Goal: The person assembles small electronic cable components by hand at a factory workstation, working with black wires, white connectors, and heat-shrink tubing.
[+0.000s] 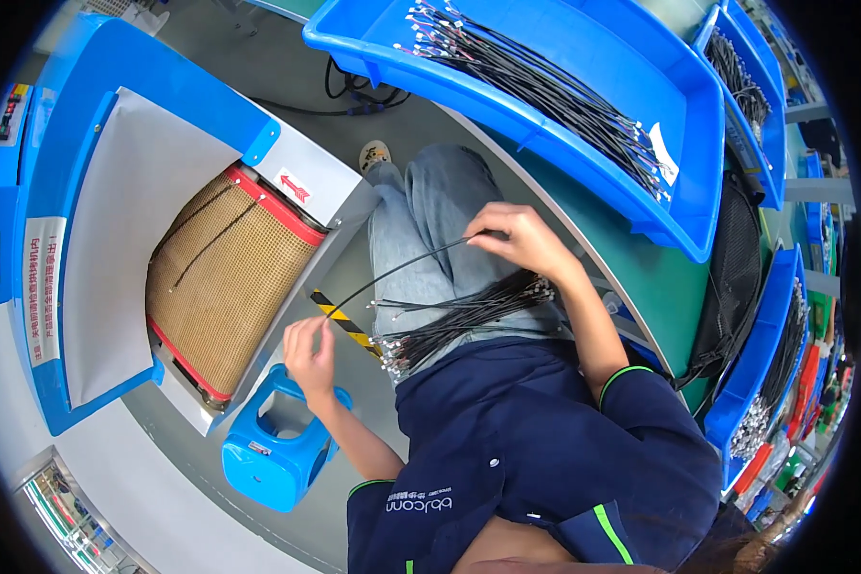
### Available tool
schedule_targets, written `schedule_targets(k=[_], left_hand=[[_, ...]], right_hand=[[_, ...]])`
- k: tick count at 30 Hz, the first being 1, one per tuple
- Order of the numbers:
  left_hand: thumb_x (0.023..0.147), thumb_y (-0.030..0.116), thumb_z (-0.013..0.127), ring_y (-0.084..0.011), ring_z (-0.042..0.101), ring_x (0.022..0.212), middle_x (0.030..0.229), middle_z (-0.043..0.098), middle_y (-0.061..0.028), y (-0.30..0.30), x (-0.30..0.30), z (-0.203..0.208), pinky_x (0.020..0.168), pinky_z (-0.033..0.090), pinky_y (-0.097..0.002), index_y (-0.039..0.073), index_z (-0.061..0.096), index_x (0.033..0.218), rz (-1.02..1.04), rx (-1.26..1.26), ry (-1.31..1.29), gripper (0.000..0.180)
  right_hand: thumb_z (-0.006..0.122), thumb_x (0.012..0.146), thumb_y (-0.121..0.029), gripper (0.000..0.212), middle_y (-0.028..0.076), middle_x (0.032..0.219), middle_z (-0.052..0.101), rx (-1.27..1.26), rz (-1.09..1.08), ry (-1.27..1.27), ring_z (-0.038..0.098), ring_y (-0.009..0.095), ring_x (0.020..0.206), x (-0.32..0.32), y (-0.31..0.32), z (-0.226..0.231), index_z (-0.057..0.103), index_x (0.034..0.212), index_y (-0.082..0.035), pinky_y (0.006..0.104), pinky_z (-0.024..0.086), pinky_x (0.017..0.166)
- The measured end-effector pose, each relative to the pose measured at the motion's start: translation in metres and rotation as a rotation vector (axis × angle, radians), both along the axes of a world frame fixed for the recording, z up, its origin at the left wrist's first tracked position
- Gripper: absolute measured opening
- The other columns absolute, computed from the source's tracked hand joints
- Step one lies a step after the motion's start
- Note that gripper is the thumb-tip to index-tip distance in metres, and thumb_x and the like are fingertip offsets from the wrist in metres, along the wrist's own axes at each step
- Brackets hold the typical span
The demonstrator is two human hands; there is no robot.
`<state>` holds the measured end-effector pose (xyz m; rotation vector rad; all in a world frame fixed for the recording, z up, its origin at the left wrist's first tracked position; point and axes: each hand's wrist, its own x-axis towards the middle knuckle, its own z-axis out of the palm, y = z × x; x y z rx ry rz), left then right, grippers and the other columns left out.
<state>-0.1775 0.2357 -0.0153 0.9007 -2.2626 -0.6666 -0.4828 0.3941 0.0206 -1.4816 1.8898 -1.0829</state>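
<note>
A thin black cable (pixel 398 267) is stretched in a slight arc above my thighs. My left hand (pixel 308 356) pinches its near-left end, and the fingers of my right hand (pixel 521 236) are closed on the other end. Across my lap lies a bundle of similar black cables (pixel 469 318) with small pale connectors at both ends. To the left, two separate cables (pixel 215 239) rest on the tan mesh belt (pixel 249 306) of a blue and white machine (pixel 177 91). The tips held in my fingers are mostly hidden.
A blue bin (pixel 674 86) of black cables stands on the green-topped table (pixel 665 287) at upper right. More blue bins (pixel 746 383) with cables line the right side. A blue stool (pixel 282 445) stands below the machine. Yellow-black tape (pixel 349 323) is beside my legs.
</note>
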Motion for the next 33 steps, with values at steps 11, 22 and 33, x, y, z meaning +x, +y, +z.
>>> schedule_targets(k=[11,22,33], left_hand=[[0.073,-0.004,0.067,-0.0218,0.058,0.076,0.080,0.063,-0.0088,-0.007,0.023,-0.005,0.070,0.046,-0.0304,0.001,0.063,0.083,0.062,-0.047,0.001,0.012],[0.070,-0.006,0.069,-0.0261,0.058,0.078,0.079,0.062,-0.0099,-0.007,0.035,-0.004,0.071,0.047,-0.0344,0.001,0.064,0.084,0.103,-0.015,0.032,0.016],[0.070,-0.006,0.069,-0.0259,0.058,0.077,0.080,0.063,-0.0098,-0.016,0.048,-0.002,0.071,0.047,-0.0337,0.001,0.064,0.084,0.078,-0.052,0.034,0.016]], right_hand=[[0.067,0.079,-0.009,0.010,0.009,0.078,0.062,0.040,-0.108,-0.101,0.060,0.021,0.072,0.001,0.005,-0.002,0.064,0.085,-0.001,0.0305,0.047,0.065],[0.072,0.077,-0.009,0.008,0.003,0.073,0.062,0.001,-0.049,-0.175,0.056,0.011,0.064,0.006,0.010,0.008,0.067,0.079,-0.004,0.0242,0.041,0.054],[0.072,0.074,-0.005,0.008,0.006,0.073,0.063,-0.105,0.099,-0.051,0.059,0.020,0.066,0.014,0.005,0.008,0.067,0.080,-0.003,0.0302,0.046,0.058]])
